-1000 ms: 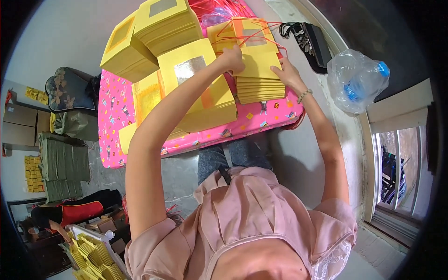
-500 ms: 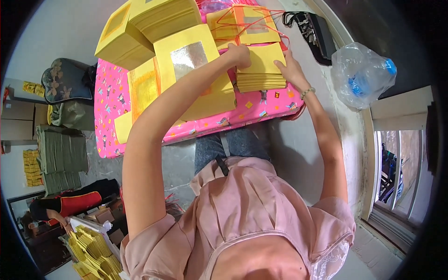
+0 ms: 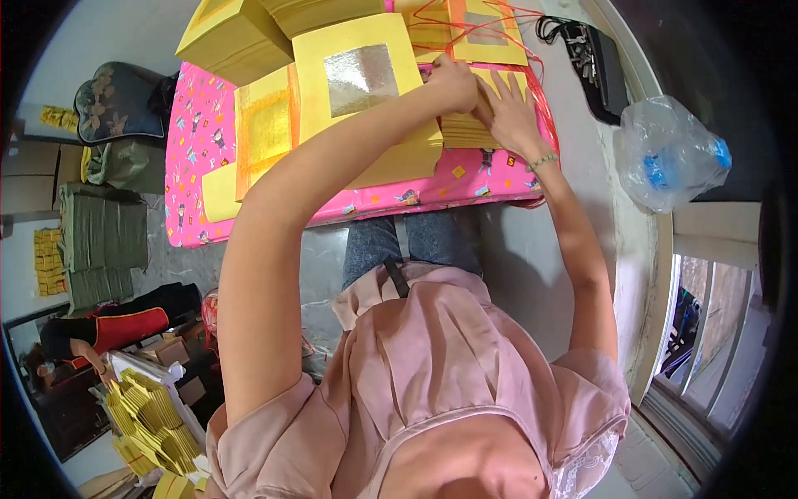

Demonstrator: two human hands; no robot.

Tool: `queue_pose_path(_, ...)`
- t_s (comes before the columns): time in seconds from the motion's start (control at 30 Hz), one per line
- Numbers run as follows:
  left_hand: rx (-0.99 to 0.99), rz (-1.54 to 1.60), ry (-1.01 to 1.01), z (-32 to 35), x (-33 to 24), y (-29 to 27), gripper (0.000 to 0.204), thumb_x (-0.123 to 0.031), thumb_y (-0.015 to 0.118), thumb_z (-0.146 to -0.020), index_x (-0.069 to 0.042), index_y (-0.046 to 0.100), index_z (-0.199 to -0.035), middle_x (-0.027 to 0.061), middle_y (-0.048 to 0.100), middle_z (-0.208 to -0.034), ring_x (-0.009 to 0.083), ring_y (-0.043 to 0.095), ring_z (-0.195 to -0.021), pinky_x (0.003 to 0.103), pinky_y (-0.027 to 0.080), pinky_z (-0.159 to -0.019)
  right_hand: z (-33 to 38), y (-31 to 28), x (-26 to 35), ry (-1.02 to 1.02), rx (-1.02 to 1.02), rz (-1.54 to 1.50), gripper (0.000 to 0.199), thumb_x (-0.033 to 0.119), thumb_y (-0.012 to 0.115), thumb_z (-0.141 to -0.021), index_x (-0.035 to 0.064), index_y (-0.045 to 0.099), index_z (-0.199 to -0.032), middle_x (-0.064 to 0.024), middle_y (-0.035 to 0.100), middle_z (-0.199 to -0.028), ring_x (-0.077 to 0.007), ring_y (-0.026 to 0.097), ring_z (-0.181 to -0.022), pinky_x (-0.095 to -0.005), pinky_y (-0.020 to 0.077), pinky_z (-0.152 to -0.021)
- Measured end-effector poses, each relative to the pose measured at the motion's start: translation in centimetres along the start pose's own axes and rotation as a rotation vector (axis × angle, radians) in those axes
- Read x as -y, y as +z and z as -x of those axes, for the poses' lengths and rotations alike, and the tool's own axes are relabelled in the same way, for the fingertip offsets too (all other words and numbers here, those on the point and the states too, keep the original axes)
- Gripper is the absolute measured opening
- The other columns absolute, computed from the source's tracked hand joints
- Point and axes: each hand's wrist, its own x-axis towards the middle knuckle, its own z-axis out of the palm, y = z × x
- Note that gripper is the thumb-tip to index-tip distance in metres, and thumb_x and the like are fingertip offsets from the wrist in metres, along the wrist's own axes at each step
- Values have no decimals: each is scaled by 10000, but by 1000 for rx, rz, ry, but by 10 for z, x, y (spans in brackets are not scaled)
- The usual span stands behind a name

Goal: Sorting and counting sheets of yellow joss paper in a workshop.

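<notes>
My left hand (image 3: 453,83) is curled over the left edge of a thick stack of yellow paper sheets (image 3: 465,129) on a low pink patterned table (image 3: 187,141). My right hand (image 3: 509,116) lies on the same stack from the right, fingers spread over its top, a thin bracelet at the wrist. Red string (image 3: 540,100) loops around the stack and runs up past another yellow bundle with an orange centre (image 3: 482,29). Just left of my hands lies a yellow sheet stack with a silver foil square (image 3: 362,79).
More yellow stacks (image 3: 237,37) fill the table's far side; a gold-foil one (image 3: 266,133) lies at left. A clear plastic bag with a blue-capped bottle (image 3: 669,154) sits at right, a black charger and cable (image 3: 594,54) above it. Folded green cloth (image 3: 104,249) and yellow bundles (image 3: 150,416) are at left.
The view has shifted so the table sits higher. Both hands have drawn closer together on the yellow stack, the left hand now gripping its edge.
</notes>
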Motion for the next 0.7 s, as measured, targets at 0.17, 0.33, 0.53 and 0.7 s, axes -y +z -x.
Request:
queue_pose_path(0.17,-221,271,62,39,-3,-44,567,-264,707,-816,84,526,-1227,261,582,-1177,429,531,-1176,482,493,-941,1,18,-1,-59,-28,117,640,592,387,-968,176,434,-1452,-144,300,-1556,-395,230,-1439,-610,200,-1119)
queue_pose_path(0.33,-584,534,270,112,4,-67,432,-196,640,-884,1,561,-1260,188,640,-1191,301,617,-1116,386,524,-893,-1,30,-15,-140,-195,51,605,550,383,-983,154,447,-1436,-160,309,-1542,-371,258,-1429,-597,213,-1115)
queue_pose_path(0.53,-869,995,184,236,55,-26,331,-122,605,-932,-10,592,-1243,98,662,-1171,170,664,-1023,300,520,-859,-4,-7,-8,-55,-125,-84,525,478,437,-989,140,502,-1385,-181,472,-1371,-360,418,-1307,-572,262,-1090)
queue_pose_path(0.7,-1131,1178,-183,301,98,59,287,-72,578,-952,16,604,-1224,97,671,-1118,161,656,-997,287,515,-881,-14,-27,-7,-20,-78,-163,487,455,432,-998,98,609,-1278,-153,605,-1216,-310,536,-1189,-499,308,-1063)
